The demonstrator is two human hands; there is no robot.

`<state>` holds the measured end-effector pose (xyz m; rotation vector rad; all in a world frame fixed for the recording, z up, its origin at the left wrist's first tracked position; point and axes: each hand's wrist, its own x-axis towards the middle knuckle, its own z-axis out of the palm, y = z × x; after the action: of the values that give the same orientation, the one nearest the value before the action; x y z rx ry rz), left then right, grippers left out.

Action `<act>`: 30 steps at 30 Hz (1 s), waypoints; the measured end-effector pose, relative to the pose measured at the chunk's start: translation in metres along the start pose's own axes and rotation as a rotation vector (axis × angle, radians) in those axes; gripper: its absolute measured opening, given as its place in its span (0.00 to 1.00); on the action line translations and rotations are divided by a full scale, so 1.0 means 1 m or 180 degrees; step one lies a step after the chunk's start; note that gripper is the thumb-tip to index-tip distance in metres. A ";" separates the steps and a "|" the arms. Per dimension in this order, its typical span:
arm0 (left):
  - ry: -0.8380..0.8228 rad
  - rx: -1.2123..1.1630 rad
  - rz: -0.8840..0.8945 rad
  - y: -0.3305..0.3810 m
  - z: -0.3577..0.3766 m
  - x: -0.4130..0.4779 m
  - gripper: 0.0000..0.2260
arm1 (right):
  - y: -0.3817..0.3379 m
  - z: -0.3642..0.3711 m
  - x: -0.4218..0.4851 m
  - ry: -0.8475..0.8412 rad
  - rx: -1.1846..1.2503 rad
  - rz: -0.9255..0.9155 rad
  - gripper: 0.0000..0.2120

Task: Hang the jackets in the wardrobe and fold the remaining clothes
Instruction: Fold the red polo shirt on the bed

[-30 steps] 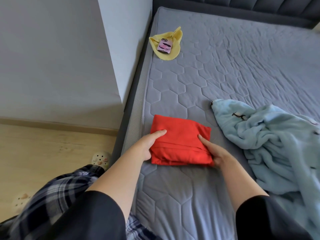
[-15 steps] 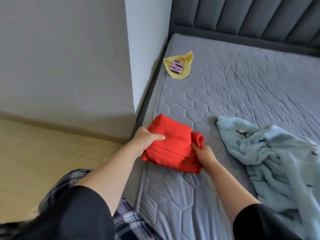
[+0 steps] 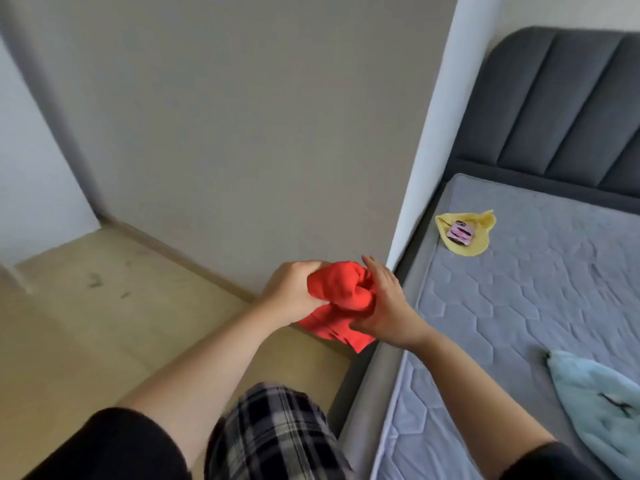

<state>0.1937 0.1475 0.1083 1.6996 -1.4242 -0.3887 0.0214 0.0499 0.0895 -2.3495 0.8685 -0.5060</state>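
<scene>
Nearest are the person's plaid trousers (image 3: pixel 273 434) and two black sleeves. At the near right a pale blue fleece garment (image 3: pixel 595 410) lies crumpled on the grey quilted mattress (image 3: pixel 519 323).

Further out, both hands hold a red garment (image 3: pixel 341 292) in the air above the wooden floor (image 3: pixel 86 306), just left of the bed's edge and in front of the wall corner. The left hand (image 3: pixel 294 292) grips its left side with curled fingers. The right hand (image 3: pixel 384 306) lies against its right side, fingers fairly straight and pointing up, thumb tucked under the cloth. The garment is bright red and bunched into a rounded lump between the hands, with a loose flap hanging below.

Farther on, a yellow cloth (image 3: pixel 474 242) lies near the mattress's left edge with a small pink object (image 3: pixel 460 233) on it. Beyond it stands the dark padded headboard (image 3: pixel 554 109).
</scene>
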 end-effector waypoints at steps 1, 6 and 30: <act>0.0041 -0.0004 -0.0071 -0.008 -0.020 -0.002 0.17 | -0.017 0.008 0.013 -0.0101 -0.0044 -0.0103 0.52; 0.0356 -0.0556 -0.0855 -0.089 -0.118 -0.014 0.22 | -0.089 0.073 0.100 -0.0844 -0.0171 -0.0212 0.41; 0.2641 -0.5013 -0.3251 -0.225 -0.518 -0.061 0.30 | -0.477 0.216 0.383 -0.3920 0.2336 0.1498 0.22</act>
<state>0.6850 0.4101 0.2200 0.7874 0.5261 -0.8644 0.6295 0.1679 0.2819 -1.2828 0.4422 0.6775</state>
